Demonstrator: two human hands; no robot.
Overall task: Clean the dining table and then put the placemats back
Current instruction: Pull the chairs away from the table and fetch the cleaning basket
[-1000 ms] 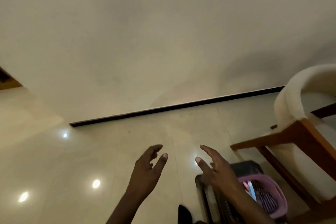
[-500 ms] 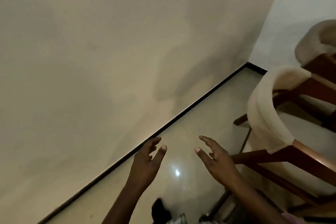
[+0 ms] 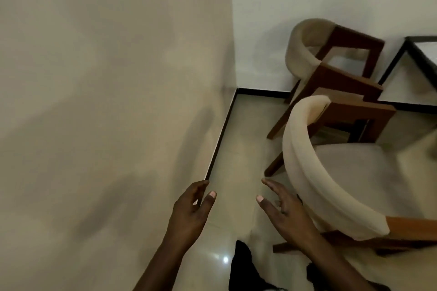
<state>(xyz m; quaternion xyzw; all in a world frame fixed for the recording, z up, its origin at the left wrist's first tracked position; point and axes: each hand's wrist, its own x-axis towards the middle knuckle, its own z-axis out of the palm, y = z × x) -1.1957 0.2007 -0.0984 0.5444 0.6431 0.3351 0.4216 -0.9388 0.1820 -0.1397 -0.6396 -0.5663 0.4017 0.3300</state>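
Head view is swinging rightward off the bare wall [image 3: 106, 101]: the dining worktop [image 3: 418, 46] is now entering at far right, beyond two armchairs [image 3: 305, 160]. Left hand [image 3: 191, 215] and right hand [image 3: 286, 212] are hovering empty, fingers apart. Placemats are not showing; the approach is likely underway.

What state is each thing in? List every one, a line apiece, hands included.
left hand: open, fingers relaxed, holds nothing
right hand: open, fingers spread, holds nothing
near chair: upright, seat bare
far chair: upright, close to the wall, behind the near chair
table: only a dark-rimmed corner shows at the right edge; the state of its top cannot be told
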